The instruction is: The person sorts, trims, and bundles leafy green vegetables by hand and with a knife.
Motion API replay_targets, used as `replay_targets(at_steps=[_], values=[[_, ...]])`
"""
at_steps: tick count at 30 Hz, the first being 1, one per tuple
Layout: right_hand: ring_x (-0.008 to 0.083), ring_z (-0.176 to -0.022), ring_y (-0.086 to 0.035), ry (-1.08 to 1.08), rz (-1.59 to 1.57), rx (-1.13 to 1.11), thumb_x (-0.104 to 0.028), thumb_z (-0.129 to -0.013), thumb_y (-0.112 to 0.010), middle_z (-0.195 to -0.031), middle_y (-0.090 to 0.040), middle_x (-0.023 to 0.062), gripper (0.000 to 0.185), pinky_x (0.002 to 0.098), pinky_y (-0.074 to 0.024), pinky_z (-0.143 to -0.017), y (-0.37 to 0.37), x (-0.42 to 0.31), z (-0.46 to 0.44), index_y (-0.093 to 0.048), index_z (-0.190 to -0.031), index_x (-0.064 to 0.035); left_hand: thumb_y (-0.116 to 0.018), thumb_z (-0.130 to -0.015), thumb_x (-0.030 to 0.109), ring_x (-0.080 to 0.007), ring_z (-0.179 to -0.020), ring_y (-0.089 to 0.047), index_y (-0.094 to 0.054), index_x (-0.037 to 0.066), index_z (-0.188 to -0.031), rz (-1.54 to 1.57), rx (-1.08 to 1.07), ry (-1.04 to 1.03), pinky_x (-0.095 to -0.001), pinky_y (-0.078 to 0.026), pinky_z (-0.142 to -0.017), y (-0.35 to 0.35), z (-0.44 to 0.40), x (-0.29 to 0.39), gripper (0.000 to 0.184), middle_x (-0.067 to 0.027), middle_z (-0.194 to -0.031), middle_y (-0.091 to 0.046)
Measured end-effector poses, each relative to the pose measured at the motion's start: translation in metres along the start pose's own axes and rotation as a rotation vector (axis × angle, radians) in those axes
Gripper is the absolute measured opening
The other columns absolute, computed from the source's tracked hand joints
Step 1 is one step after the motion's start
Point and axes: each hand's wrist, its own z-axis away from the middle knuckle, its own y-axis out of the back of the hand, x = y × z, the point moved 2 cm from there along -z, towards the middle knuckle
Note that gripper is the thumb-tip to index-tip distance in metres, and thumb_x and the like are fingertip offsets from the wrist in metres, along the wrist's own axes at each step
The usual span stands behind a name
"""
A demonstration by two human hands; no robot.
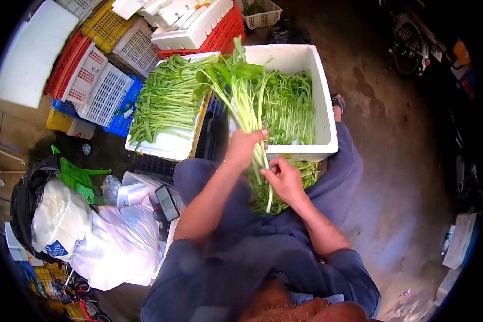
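My left hand [243,149] is wrapped round a bunch of water spinach [243,99], its leaves pointing away from me and its pale stems toward me. Lower down, my right hand [285,181] pinches a pale stem [269,188] that hangs below the rest of the bunch. Behind the bunch stands a white foam box [326,107] with more greens [292,107] inside. To its left, a pile of long-stemmed greens [169,99] lies on a white foam lid or tray [166,146]. More loose greens [308,173] lie between my legs, partly hidden by my hands.
Stacked plastic crates [104,88] stand at the far left. A white foam box [193,29] rests on a red crate [220,35]. Nearer on the left are a green plastic stool [75,172], a phone [167,203] and a white plastic bag [118,241]. Concrete floor [397,177] stretches to the right.
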Motion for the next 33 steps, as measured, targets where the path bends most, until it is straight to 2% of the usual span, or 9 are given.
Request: replay_targets(at_steps=[3, 6, 9, 12, 13, 18, 22, 26, 33], values=[[0.0158, -0.066, -0.057, 0.004, -0.119, 0.092, -0.018, -0.086, -0.074, -0.106, -0.061, 0.0144, 0.038, 0.0308, -0.0481, -0.061, 0.012, -0.003, -0.023, -0.062, -0.115, 0.0044, -0.072, -0.090, 0.015, -0.0175, -0.071, -0.064, -0.065, -0.004, -0.106, 0.026, -0.128, 0.038, -0.0309, -0.052, -0.064, 0.011, -0.008, -0.006, 0.026, -0.0083, -0.085, -0.067], [0.0191, -0.070, -0.059, -0.019, -0.259, -0.018, -0.027, -0.091, -0.070, -0.115, -0.063, 0.0180, 0.052, 0.0336, -0.0492, -0.064, 0.006, 0.011, -0.055, -0.056, -0.128, 0.0056, -0.068, -0.093, 0.018, -0.0194, -0.070, -0.063, -0.065, -0.003, -0.104, 0.200, -0.222, 0.109, -0.0321, -0.052, -0.067, 0.008, -0.001, -0.011, 0.024, -0.0080, -0.083, -0.066], [0.0225, -0.073, -0.063, -0.005, -0.416, -0.143, -0.030, -0.092, -0.068, -0.106, -0.068, 0.0187, 0.048, 0.0360, -0.0495, -0.065, -0.016, 0.032, -0.069, -0.060, -0.126, 0.0035, -0.068, -0.094, 0.018, -0.0206, -0.075, -0.065, -0.063, 0.001, -0.107, 0.365, -0.233, 0.172, -0.0344, -0.055, -0.067, 0.016, -0.008, -0.019, 0.021, -0.0077, -0.088, -0.066], [0.0255, -0.075, -0.067, -0.024, -0.086, -0.237, -0.027, -0.092, -0.068, -0.091, -0.068, 0.0185, 0.039, 0.0373, -0.0496, -0.065, 0.006, 0.004, -0.060, -0.065, -0.118, 0.0007, -0.066, -0.096, 0.019, -0.0216, -0.077, -0.066, -0.062, 0.005, -0.105, 0.375, -0.236, 0.189, -0.0369, -0.056, -0.067, 0.035, -0.016, -0.023, 0.017, -0.0063, -0.088, -0.065], [0.0306, -0.073, -0.067, -0.005, -0.041, -0.218, -0.022, -0.092, -0.067, -0.084, -0.067, 0.0179, 0.025, 0.0383, -0.0495, -0.064, 0.010, 0.000, -0.052, -0.069, -0.105, -0.0006, -0.066, -0.096, 0.020, -0.0219, -0.076, -0.065, -0.062, 0.006, -0.103, 0.351, -0.245, 0.187, -0.0376, -0.056, -0.068, 0.041, -0.019, -0.023, 0.016, -0.0056, -0.087, -0.064], [0.0376, -0.072, -0.063, -0.001, 0.067, -0.362, -0.015, -0.092, -0.066, -0.083, -0.065, 0.0180, 0.015, 0.0403, -0.0494, -0.064, 0.018, 0.035, 0.001, -0.068, -0.087, -0.0009, -0.062, -0.097, 0.018, -0.0254, -0.071, -0.061, -0.056, 0.005, -0.103, 0.595, -0.221, 0.158, -0.0429, -0.053, -0.073, 0.054, -0.034, -0.024, 0.015, -0.0060, -0.080, -0.059], [0.0378, -0.085, -0.066, -0.102, 0.094, -0.515, -0.019, -0.092, -0.067, -0.089, -0.068, 0.0180, 0.017, 0.0433, -0.0522, -0.074, 0.029, 0.076, 0.023, -0.070, -0.094, -0.0019, -0.060, -0.097, 0.022, -0.0247, -0.073, -0.057, -0.056, 0.008, -0.101, 0.706, -0.268, 0.136, -0.0441, -0.049, -0.077, 0.056, -0.039, -0.021, 0.015, -0.0040, -0.079, -0.055], [0.0417, -0.097, -0.066, -0.064, 0.199, -0.316, -0.022, -0.091, -0.068, -0.104, -0.069, 0.0216, 0.033, 0.0435, -0.0531, -0.082, 0.048, 0.069, -0.013, -0.068, -0.116, 0.0002, -0.058, -0.097, 0.027, -0.0240, -0.072, -0.054, -0.055, 0.010, -0.101, 0.837, -0.430, 0.138, -0.0432, -0.048, -0.075, 0.051, -0.037, -0.025, 0.018, -0.0035, -0.078, -0.054], [0.0179, -0.077, -0.067, -0.123, -0.448, -0.192, -0.020, -0.096, -0.065, -0.087, -0.070, 0.0104, 0.031, 0.0284, -0.0525, -0.069, 0.003, 0.016, -0.108, -0.066, -0.113, 0.0058, -0.058, -0.097, 0.031, -0.0231, -0.070, -0.054, -0.057, 0.010, -0.101, 0.758, -0.532, 0.189, -0.0434, -0.048, -0.073, 0.039, -0.024, -0.031, 0.021, -0.0034, -0.078, -0.054]])
